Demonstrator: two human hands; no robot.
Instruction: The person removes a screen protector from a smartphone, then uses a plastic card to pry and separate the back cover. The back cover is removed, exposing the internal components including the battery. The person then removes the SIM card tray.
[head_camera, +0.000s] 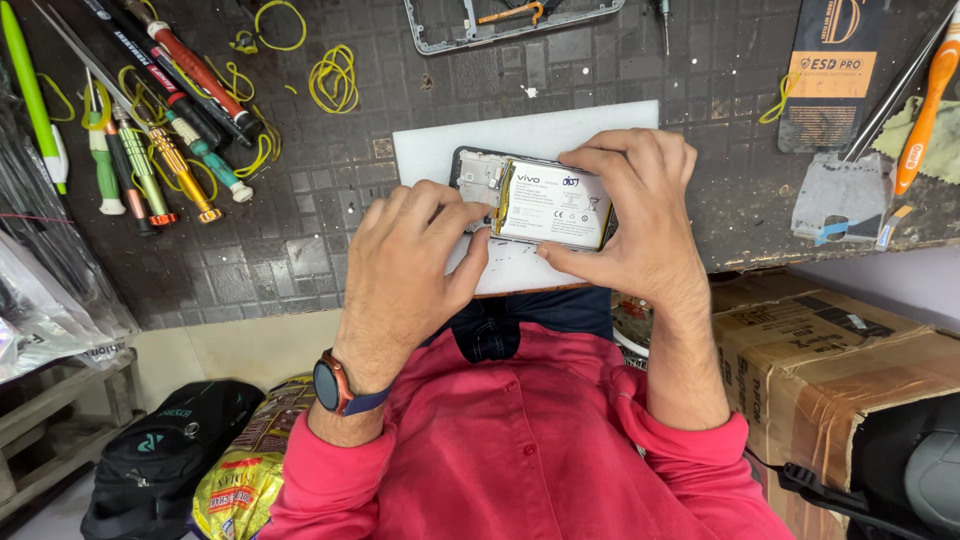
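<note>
Packages and labels, bench view

White rectangular battery label (553, 203) in the opened phone, centre of counter; black card pack with orange band (836, 70) upper right; taped brown cardboard box (810, 370) below right; yellow-green printed bag (245, 470) on floor, lower left.

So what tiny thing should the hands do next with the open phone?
Probably lift the battery edge a little. The left hand has fingertips at its left edge, the right hand steadies the opened phone on the white board.
</note>
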